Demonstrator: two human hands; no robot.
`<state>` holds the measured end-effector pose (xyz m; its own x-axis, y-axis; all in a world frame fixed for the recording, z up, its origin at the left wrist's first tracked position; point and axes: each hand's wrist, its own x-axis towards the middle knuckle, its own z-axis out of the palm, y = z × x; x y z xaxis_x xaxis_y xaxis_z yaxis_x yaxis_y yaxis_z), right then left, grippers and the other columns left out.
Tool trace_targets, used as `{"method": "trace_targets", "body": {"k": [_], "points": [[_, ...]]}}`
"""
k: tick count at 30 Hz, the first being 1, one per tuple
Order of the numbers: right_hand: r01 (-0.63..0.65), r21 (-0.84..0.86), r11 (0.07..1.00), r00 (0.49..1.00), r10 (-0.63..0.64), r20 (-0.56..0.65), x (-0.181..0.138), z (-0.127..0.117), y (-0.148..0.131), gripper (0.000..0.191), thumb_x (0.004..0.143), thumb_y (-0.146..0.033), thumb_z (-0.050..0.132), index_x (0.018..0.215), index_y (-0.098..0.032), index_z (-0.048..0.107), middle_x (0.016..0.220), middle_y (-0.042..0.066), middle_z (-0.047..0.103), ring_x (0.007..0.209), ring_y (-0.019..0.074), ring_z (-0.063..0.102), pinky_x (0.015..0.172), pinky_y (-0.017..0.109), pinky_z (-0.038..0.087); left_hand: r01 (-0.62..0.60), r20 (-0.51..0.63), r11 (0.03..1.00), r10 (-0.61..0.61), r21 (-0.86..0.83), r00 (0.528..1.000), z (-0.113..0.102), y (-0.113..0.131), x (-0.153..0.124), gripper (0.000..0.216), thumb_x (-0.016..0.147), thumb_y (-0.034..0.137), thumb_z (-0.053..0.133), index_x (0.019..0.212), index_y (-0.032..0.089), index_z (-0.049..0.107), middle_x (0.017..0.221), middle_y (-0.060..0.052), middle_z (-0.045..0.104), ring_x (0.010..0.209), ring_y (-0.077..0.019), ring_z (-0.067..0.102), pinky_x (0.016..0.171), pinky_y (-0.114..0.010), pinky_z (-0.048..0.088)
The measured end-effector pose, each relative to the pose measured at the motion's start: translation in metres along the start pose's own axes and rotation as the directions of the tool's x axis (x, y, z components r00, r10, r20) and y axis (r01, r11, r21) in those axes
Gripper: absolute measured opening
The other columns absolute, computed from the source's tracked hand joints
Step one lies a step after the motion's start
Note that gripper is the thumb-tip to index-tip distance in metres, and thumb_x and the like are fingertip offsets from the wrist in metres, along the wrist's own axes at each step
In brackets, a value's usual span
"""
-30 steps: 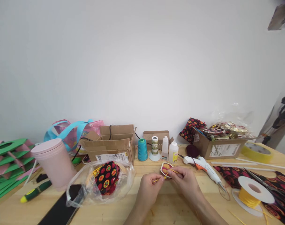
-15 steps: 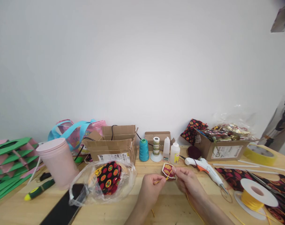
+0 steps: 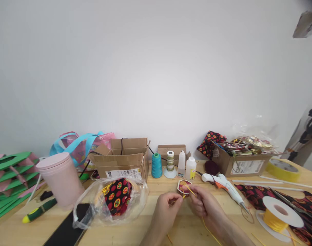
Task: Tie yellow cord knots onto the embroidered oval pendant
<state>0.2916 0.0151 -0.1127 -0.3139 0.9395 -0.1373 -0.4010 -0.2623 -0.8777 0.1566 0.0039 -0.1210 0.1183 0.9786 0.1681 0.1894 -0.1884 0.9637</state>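
My left hand [image 3: 168, 206] pinches a yellow cord [image 3: 207, 228] between thumb and fingertips, near a small knot or loop. My right hand [image 3: 203, 201] grips the same cord a little to the right, and a tail of it hangs down toward the table's front. Just beyond my fingertips lies a maroon embroidered patch [image 3: 182, 185] with a pale border and yellow pattern, partly hidden by my right hand. Whether the cord is attached to the patch I cannot tell. At the right, a white spool [image 3: 283, 212] carries yellow cord.
A glue gun [image 3: 226, 186] lies right of my hands, near scissors [image 3: 290, 203] on patterned fabric. Bottles [image 3: 190, 169] and a teal thread cone [image 3: 156, 165] stand behind. Left are a plastic bag [image 3: 139, 194] of fabric, a phone [image 3: 68, 227] and a pink tumbler [image 3: 61, 181]. Cardboard boxes [image 3: 120, 162] line the wall.
My right hand has turned slightly, and the cord between the two hands now forms a loop over its fingers. The view has shifted a little.
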Motion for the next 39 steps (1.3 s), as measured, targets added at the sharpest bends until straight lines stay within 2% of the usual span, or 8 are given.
{"method": "trace_targets", "body": {"k": [3,7,10,15,18,27,34,39], "points": [[0.120,-0.290,0.950,0.993,-0.116,0.031,-0.001,0.005,0.005,0.016,0.067,-0.029,0.049,0.076,-0.017,0.055,0.038,-0.011,0.025,0.032,0.0041,0.015,0.032,0.016,0.010,0.023,0.022,0.999,-0.022,-0.044,1.000,-0.001,0.000,0.001,0.021,0.068,0.029,0.051,0.066,0.012,0.064,0.063,-0.003,0.064,0.061,-0.0156,0.053,0.057,-0.023,0.040],[0.346,-0.653,0.673,0.929,-0.345,0.136,-0.001,0.006,0.013,0.016,0.069,-0.021,0.046,0.082,-0.019,0.056,0.044,-0.009,0.029,0.039,0.0068,0.025,0.039,0.018,0.018,0.117,0.082,0.976,-0.103,-0.185,0.991,-0.004,-0.001,0.002,0.017,0.063,0.026,0.056,0.068,0.012,0.065,0.064,-0.003,0.064,0.065,-0.0165,0.054,0.061,-0.024,0.039],[0.362,-0.799,0.481,0.904,-0.392,0.173,-0.002,0.004,0.014,0.022,0.071,-0.019,0.042,0.089,-0.022,0.055,0.041,-0.009,0.028,0.039,0.0081,0.026,0.041,0.018,0.021,0.129,0.105,0.969,-0.108,-0.213,0.989,-0.004,-0.001,0.002,0.021,0.064,0.028,0.057,0.071,0.011,0.065,0.064,-0.003,0.063,0.066,-0.0168,0.054,0.062,-0.025,0.039],[0.326,-0.906,0.268,0.876,-0.446,0.183,-0.004,0.003,0.009,0.020,0.073,-0.023,0.043,0.086,-0.025,0.058,0.046,-0.005,0.050,0.043,0.0114,0.041,0.045,0.020,0.028,0.093,0.037,0.986,-0.089,-0.137,0.995,-0.003,-0.004,0.004,0.030,0.068,0.036,0.051,0.066,0.010,0.065,0.050,0.001,0.054,0.046,-0.0089,0.043,0.045,-0.019,0.031],[0.295,-0.923,0.246,0.884,-0.436,0.167,-0.003,0.002,0.006,0.014,0.071,-0.024,0.047,0.077,-0.026,0.060,0.055,-0.004,0.059,0.046,0.0120,0.046,0.045,0.021,0.029,0.185,0.029,0.969,-0.182,-0.166,0.983,-0.003,-0.005,0.004,0.031,0.065,0.038,0.053,0.063,0.009,0.063,0.050,0.001,0.054,0.035,-0.0047,0.034,0.036,-0.018,0.022],[0.298,-0.934,0.195,0.870,-0.458,0.182,-0.003,0.001,0.002,0.014,0.072,-0.022,0.045,0.068,-0.023,0.059,0.067,-0.002,0.060,0.059,0.0132,0.052,0.052,0.021,0.034,0.233,0.026,0.922,-0.236,-0.311,0.971,-0.005,-0.005,0.007,0.026,0.058,0.035,0.061,0.059,0.010,0.063,0.052,-0.002,0.060,0.038,-0.0061,0.042,0.041,-0.018,0.030],[0.262,-0.945,0.194,0.897,-0.410,0.165,-0.002,-0.001,0.007,0.017,0.074,-0.025,0.044,0.067,-0.023,0.060,0.059,-0.003,0.058,0.054,0.0117,0.049,0.048,0.020,0.032,0.177,-0.023,0.933,-0.193,-0.313,0.981,-0.005,-0.013,0.008,0.025,0.058,0.036,0.063,0.065,0.011,0.064,0.053,0.000,0.059,0.048,-0.0087,0.046,0.049,-0.019,0.034],[0.272,-0.939,0.210,0.920,-0.343,0.190,-0.001,-0.002,0.013,0.025,0.076,-0.027,0.039,0.066,-0.021,0.061,0.053,-0.003,0.056,0.049,0.0109,0.046,0.045,0.019,0.030,0.201,-0.020,0.932,-0.217,-0.301,0.976,-0.006,-0.011,0.008,0.029,0.057,0.040,0.062,0.063,0.011,0.065,0.045,0.002,0.052,0.043,-0.0077,0.041,0.044,-0.018,0.028]]}}
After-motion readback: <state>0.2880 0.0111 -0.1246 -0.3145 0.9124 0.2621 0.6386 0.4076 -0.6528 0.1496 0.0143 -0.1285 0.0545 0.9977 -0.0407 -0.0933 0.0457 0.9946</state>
